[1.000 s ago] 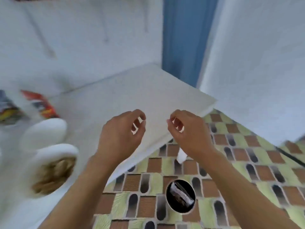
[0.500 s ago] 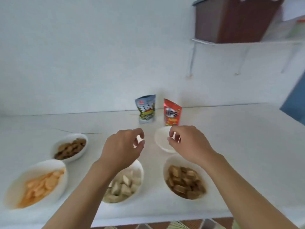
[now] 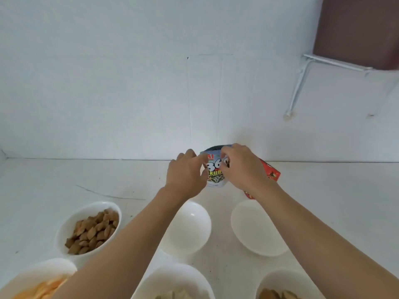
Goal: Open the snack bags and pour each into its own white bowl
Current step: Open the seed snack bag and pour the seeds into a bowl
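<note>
Centre of frame: left grip [image 3: 185,175] and right grip [image 3: 241,169] pinch the bag [image 3: 216,179] top.
A too strong tear may scatter snacks on the table [image 3: 64,180] or knock the red bag [image 3: 273,172].

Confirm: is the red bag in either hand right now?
No, the left hand and the right hand both grip the grey bag, while the red bag sits behind the right wrist.
</note>
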`<state>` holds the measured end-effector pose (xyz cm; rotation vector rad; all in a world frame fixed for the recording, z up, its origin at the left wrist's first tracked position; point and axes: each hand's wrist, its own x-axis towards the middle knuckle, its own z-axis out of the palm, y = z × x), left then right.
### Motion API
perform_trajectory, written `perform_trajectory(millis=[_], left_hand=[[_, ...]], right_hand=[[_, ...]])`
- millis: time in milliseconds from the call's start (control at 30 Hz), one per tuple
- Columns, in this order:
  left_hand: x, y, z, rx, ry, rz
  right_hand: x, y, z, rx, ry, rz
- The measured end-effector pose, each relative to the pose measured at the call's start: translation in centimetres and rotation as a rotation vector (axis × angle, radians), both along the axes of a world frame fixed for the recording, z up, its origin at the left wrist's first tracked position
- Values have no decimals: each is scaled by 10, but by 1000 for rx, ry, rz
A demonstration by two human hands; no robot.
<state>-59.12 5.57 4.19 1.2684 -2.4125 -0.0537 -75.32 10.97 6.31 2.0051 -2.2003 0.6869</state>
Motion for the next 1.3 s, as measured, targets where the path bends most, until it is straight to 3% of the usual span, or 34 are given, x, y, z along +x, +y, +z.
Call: perform_trajectory(millis=[333,500,667,967,1300], left_hand=[[-47,-75,-33,44,43,-18],[-40,-80,-37,32,184,-61],[-10,-84,-12,-118,273,-95],[121,-79,58,-326,383,-26],[325,-86,57,-280,404,-52]], right_hand=[[-37,-76,-43,55,6,-3],[-35,-77,-50,-31,-89,35],[-10,-80,-29,-160,-122,85],[115,-96,33,-390,-238,226],[306,-108,26,-385,-296,285]])
